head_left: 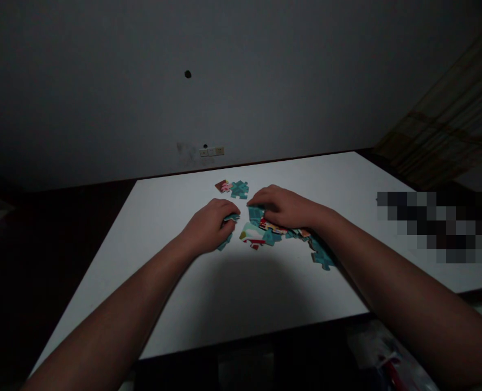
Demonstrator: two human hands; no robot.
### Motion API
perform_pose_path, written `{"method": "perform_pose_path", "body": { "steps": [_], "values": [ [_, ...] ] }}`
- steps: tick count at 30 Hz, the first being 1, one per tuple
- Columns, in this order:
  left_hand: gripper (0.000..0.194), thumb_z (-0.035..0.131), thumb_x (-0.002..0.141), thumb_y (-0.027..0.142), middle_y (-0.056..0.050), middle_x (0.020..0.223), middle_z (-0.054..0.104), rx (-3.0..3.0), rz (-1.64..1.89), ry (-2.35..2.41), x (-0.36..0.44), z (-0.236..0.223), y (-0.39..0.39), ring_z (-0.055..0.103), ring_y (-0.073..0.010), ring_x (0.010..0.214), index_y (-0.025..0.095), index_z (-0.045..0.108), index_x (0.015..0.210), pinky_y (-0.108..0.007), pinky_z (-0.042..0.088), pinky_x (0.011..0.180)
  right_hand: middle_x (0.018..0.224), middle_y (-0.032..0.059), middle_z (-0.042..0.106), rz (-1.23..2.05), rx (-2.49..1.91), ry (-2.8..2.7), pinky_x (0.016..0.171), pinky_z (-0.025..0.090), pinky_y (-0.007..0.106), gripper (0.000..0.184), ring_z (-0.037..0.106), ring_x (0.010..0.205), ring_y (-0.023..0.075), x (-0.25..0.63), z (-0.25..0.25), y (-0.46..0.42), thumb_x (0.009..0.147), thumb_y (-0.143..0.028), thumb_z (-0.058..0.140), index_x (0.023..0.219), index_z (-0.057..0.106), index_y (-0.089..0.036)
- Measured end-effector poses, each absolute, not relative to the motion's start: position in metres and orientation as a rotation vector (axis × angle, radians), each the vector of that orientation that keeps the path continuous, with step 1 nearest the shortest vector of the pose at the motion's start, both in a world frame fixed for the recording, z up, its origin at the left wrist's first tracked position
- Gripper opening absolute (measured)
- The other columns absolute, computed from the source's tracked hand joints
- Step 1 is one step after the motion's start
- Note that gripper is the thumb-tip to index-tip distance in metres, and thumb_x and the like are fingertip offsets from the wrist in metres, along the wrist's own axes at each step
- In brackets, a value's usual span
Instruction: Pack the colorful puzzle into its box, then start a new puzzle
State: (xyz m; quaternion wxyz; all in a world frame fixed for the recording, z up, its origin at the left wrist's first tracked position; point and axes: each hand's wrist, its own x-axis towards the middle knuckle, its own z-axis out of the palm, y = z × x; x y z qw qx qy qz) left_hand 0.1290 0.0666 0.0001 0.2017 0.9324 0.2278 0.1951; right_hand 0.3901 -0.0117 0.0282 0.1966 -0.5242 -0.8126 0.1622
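Observation:
Teal jigsaw pieces lie scattered on a white table (241, 293). My left hand (210, 225) rests knuckles up with its fingers curled over a teal puzzle piece (231, 218); another teal piece (224, 243) pokes out under its palm. My right hand (284, 206) lies over a joined cluster of pieces (259, 233), its fingertips pressed on a teal piece (255, 213) at the cluster's top. Both hands almost meet in the middle.
Two joined pieces (233, 188), one pink and one teal, sit further back on the table. A loose teal piece (323, 257) lies by my right forearm. A dark wall with sockets (211, 151) stands behind. A curtain (448, 125) hangs at right.

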Motion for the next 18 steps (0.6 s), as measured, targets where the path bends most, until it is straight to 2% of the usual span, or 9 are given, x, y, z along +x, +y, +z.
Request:
{"method": "perform_pose_path", "body": {
  "steps": [4, 9, 13, 16, 18],
  "values": [
    [0.029, 0.057, 0.094, 0.034, -0.007, 0.122, 0.071, 2.489, 0.606, 0.643, 0.131, 0.003, 0.064, 0.062, -0.0314, 0.116, 0.035, 0.074, 0.117, -0.048, 0.049, 0.105, 0.133, -0.0028, 0.072, 0.590, -1.426, -2.273, 0.120, 0.039, 0.047, 0.056, 0.061, 0.130, 0.0266, 0.389, 0.028, -0.009, 0.079, -0.008, 0.055, 0.121, 0.077, -0.038],
    [0.025, 0.057, 0.096, 0.039, -0.008, 0.117, 0.069, 2.335, 0.770, 0.731, 0.133, 0.007, 0.060, 0.066, -0.0293, 0.108, 0.033, 0.075, 0.113, -0.046, 0.053, 0.098, 0.137, -0.0019, 0.071, 0.652, -1.386, -2.248, 0.119, 0.042, 0.050, 0.054, 0.060, 0.133, 0.0271, 0.396, 0.026, -0.008, 0.082, -0.008, 0.057, 0.120, 0.079, -0.039],
    [0.035, 0.060, 0.095, 0.038, -0.007, 0.120, 0.072, 2.152, 0.817, 0.814, 0.134, 0.003, 0.061, 0.069, -0.0276, 0.101, 0.034, 0.067, 0.129, -0.047, 0.056, 0.092, 0.145, -0.0010, 0.066, 0.601, -1.387, -2.274, 0.119, 0.041, 0.053, 0.047, 0.055, 0.139, 0.0285, 0.404, 0.023, -0.010, 0.088, -0.016, 0.062, 0.125, 0.076, -0.042],
    [0.051, 0.062, 0.093, 0.037, -0.006, 0.110, 0.075, 2.021, 0.777, 0.819, 0.134, -0.003, 0.062, 0.072, -0.0250, 0.089, 0.035, 0.057, 0.144, -0.043, 0.059, 0.084, 0.151, -0.0001, 0.060, 0.579, -1.428, -2.295, 0.120, 0.040, 0.055, 0.046, 0.048, 0.144, 0.0308, 0.409, 0.020, -0.011, 0.088, -0.023, 0.071, 0.129, 0.074, -0.042],
    [0.051, 0.062, 0.093, 0.037, -0.006, 0.104, 0.076, 2.023, 0.738, 0.816, 0.133, -0.005, 0.064, 0.073, -0.0245, 0.085, 0.035, 0.058, 0.144, -0.042, 0.060, 0.081, 0.152, 0.0006, 0.059, 0.563, -1.421, -2.316, 0.120, 0.039, 0.055, 0.045, 0.048, 0.145, 0.0312, 0.410, 0.019, -0.010, 0.088, -0.026, 0.072, 0.130, 0.073, -0.042]
  ]
}}
